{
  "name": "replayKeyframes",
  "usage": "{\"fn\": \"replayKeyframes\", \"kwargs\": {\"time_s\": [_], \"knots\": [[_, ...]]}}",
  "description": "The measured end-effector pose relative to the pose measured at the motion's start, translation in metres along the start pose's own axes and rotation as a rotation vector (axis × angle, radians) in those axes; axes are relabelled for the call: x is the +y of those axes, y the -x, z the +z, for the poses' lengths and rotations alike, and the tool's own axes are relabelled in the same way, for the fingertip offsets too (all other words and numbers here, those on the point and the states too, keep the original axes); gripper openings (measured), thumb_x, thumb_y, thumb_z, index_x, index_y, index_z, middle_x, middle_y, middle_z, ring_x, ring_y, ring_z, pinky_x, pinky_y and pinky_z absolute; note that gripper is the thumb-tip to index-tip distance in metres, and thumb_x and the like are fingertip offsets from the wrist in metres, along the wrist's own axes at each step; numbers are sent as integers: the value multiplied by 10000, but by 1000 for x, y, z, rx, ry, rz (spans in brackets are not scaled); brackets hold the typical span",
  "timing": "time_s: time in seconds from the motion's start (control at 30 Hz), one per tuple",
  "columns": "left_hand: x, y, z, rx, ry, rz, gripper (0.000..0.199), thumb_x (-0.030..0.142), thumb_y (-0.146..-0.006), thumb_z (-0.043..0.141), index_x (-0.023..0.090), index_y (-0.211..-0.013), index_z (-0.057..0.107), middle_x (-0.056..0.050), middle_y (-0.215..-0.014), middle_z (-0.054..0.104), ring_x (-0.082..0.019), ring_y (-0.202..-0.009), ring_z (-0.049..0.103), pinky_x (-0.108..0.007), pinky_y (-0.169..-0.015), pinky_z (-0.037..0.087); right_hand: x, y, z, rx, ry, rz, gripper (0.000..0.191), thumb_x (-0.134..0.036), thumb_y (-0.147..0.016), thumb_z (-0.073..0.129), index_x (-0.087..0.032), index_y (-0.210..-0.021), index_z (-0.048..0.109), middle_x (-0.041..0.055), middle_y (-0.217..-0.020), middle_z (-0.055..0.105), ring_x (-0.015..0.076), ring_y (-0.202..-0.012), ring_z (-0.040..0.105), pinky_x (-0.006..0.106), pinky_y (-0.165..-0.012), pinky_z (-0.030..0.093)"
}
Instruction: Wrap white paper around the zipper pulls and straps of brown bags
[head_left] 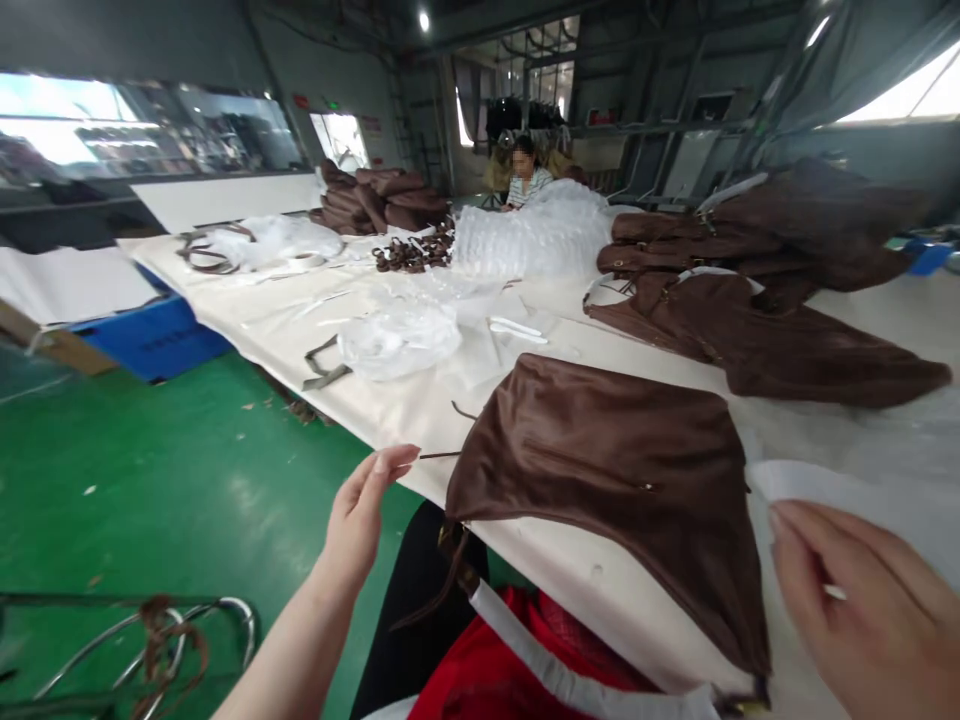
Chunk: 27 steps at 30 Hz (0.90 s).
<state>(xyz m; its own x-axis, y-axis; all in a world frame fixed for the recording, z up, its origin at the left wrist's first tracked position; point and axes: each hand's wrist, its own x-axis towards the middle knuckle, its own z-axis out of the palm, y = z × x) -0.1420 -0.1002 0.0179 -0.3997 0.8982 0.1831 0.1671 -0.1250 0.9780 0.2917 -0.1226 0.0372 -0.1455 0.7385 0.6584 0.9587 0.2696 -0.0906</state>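
Note:
A dark brown handbag (607, 440) lies on its side on the table in front of me, a zipper slit across its face. My left hand (364, 510) is closed in a pinch on a thin brown cord (440, 456) that runs out from the bag's left side. Past the bag's right edge, my right hand (862, 590) has its fingers curled against a white sheet (806, 482), paper or foam, I cannot tell which. The bag's strap (540, 650), wrapped in white, hangs over the near table edge by my lap.
Brown bags are piled at the right (750, 260) and the far left (382, 200). Clear plastic wrapping (405, 335) and a stack of plastic bags (532, 240) lie on the table (300, 340). Another person (529, 180) sits at the far side. A blue box (157, 335) stands left.

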Motion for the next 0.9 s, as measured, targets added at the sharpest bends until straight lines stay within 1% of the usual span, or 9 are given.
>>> {"fn": "replayKeyframes", "kwargs": {"time_s": [0.13, 0.23, 0.3, 0.4, 0.57, 0.63, 0.73, 0.8, 0.9], "knots": [[-11, 14, 5, -194, 230, -197, 508, 561, -882, 485, 108, -992, 686, -143, -991, 719, -264, -971, 655, -413, -916, 487, -83, -18, 15, -184, -247, -460, 423, -222, -901, 411, -323, -1284, 557, 16, -1188, 673, 218, -1017, 646, 326, -810, 527], [-13, 25, 2, -379, 313, -294, 628, 641, -882, 399, 108, -1075, 668, -161, -1033, 705, -267, -990, 644, -407, -905, 476, -144, -24, 37, -283, -415, -693, 446, -133, -869, 427, -224, -1287, 553, 46, -1265, 636, 204, -1076, 629, 294, -874, 526], [-12, 36, -5, -509, 332, -343, 687, 690, -858, 389, 116, -1140, 641, -167, -1068, 690, -270, -1003, 634, -407, -901, 469, -177, -21, 48, -314, -518, -759, 414, -79, -873, 411, -174, -1238, 581, 87, -1225, 656, 220, -1053, 643, 306, -848, 539], [-13, 55, -17, -580, 285, -376, 597, 617, -812, 578, 141, -1170, 606, -116, -982, 689, -216, -899, 632, -342, -834, 471, -210, -7, 60, -370, -669, -718, 356, -51, -895, 380, -151, -1133, 625, 121, -1157, 677, 234, -997, 662, 334, -815, 556], [-34, 79, -27, -558, 289, -421, 374, 456, -742, 744, 140, -859, 581, 3, -723, 581, -88, -629, 505, -208, -610, 402, -234, 20, 81, -566, -890, -506, 325, -98, -924, 389, -210, -1117, 625, 90, -1141, 659, 209, -998, 652, 353, -890, 548], [-45, 83, -31, -500, 260, -437, 375, 441, -736, 751, 146, -736, 519, 40, -635, 512, -58, -549, 426, -180, -534, 341, -236, 28, 90, -595, -1010, -342, 292, -139, -922, 426, -235, -1112, 627, 90, -1173, 636, 211, -992, 651, 366, -900, 541], [-56, 83, -40, -419, 146, -436, 378, 442, -739, 743, 152, -704, 504, 52, -594, 492, -48, -496, 366, -174, -479, 286, -236, 32, 105, -684, -1182, 194, 264, -307, -908, 519, -235, -1154, 583, 86, -1056, 650, 167, -702, 667, 300, -617, 577], [-58, 80, -46, -415, 31, -396, 355, 439, -749, 731, 145, -703, 538, 45, -586, 500, -54, -494, 365, -179, -472, 282, -236, 30, 115, -829, -1336, 629, 395, -430, -865, 579, -221, -1197, 536, 38, -886, 652, 101, -460, 557, 220, -372, 439], [-52, 76, -52, -473, -148, -286, 318, 427, -799, 680, 136, -705, 594, 27, -604, 516, -71, -534, 394, -188, -499, 306, -239, 23, 127, -1024, -1651, 1066, 420, -446, -758, 706, -171, -1055, 596, -34, -702, 585, 26, -388, 416, 143, -335, 255]]}}
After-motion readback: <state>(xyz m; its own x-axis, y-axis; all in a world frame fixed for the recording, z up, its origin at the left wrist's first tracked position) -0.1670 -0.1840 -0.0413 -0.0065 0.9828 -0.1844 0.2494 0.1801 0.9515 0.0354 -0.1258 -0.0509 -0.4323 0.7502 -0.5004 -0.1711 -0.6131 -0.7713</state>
